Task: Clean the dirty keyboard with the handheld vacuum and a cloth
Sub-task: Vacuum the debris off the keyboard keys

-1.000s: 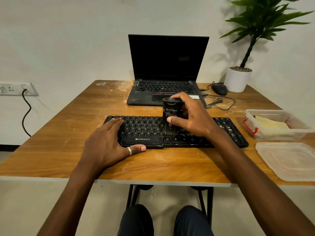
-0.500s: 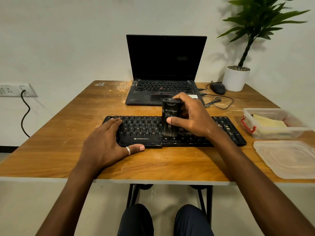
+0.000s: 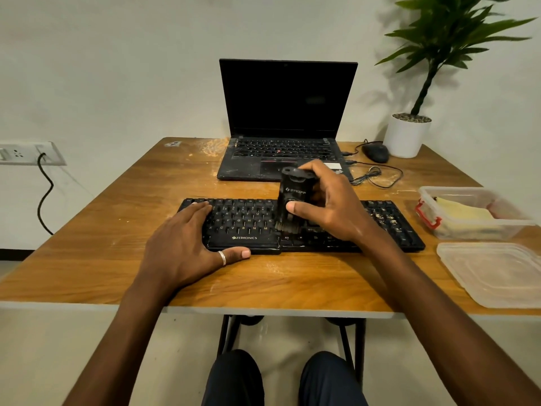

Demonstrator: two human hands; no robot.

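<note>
Across the middle of the wooden table (image 3: pixel 96 268) lies the black keyboard (image 3: pixel 248 227), its long side parallel to the near table edge, with a bare strip of wood between the two and more bare wood running out to the left edge. Behind it the gap to the front lip of the laptop (image 3: pixel 287 112) is narrow; on the right a clear box (image 3: pixel 480 230) and its loose lid (image 3: pixel 497 273) sit close to the keyboard's end, the lid reaching the near edge. The left hand (image 3: pixel 187 241) lies flat on the keyboard's left end, fingers straight, thumb along its front rim. The right hand (image 3: pixel 330 209) grips the handheld vacuum (image 3: pixel 293 194) upright, thumb on its front, brush touching the keys just right of the spacebar (pale crumbs (image 3: pixel 386 215) dot the keys at the right end). Counted: one keyboard, one vacuum, one laptop, one mouse (image 3: pixel 375 151), one potted plant (image 3: pixel 407 134), one box holding what looks like a folded yellow cloth (image 3: pixel 462 213), one lid
</note>
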